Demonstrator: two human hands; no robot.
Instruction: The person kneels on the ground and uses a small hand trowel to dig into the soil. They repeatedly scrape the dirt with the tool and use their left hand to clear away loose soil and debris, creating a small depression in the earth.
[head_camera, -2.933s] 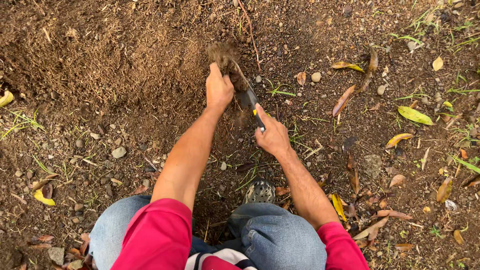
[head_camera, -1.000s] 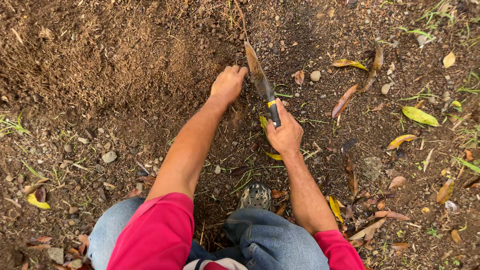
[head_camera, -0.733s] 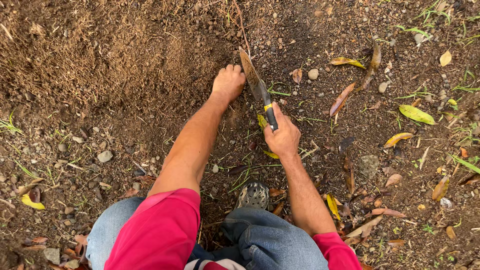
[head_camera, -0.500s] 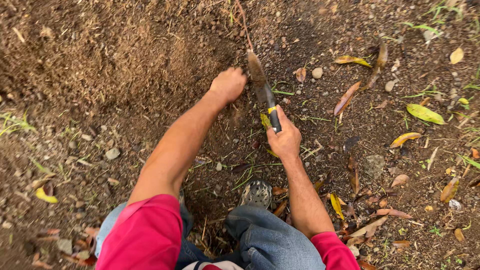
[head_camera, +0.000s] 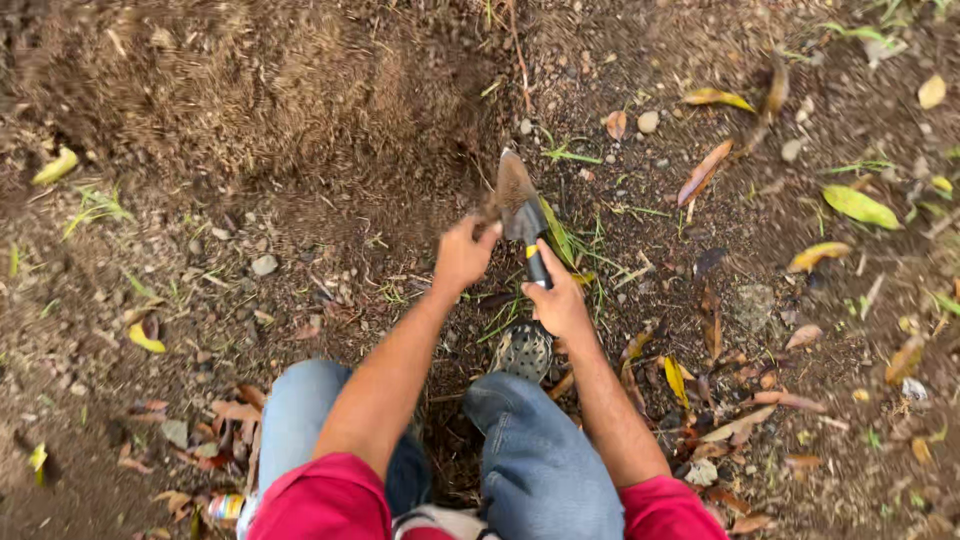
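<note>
- Head view, right hand (head_camera: 558, 303): it is wrapped tight around the black-and-yellow handle of a garden trowel (head_camera: 522, 212). The blade points up and away from the knuckles and carries a coat of brown soil.
- Head view, left hand (head_camera: 462, 255): it sits just left of the right hand, fingers curled. Its fingertips touch the left edge of the blade, where a small clump of soil or roots clings. I cannot tell whether it pinches that clump or only brushes it.
- What has changed: half a second ago the blade lay low against the ground ahead, with the left hand pressed on the soil beside it. Now both hands are drawn back toward the knees and the trowel is lifted off the ground. By my reading the digging stroke is finished and the blade is being cleared of dirt.
- Around the hands: the mound of loose soil (head_camera: 250, 100) lies beyond and to the left of the left hand. Grass blades (head_camera: 565, 235) sit just right of the trowel. A shoe (head_camera: 523, 350) shows below the right wrist, between the jeans-clad knees (head_camera: 540, 450). Fallen leaves (head_camera: 858, 205) are scattered well to the right.
</note>
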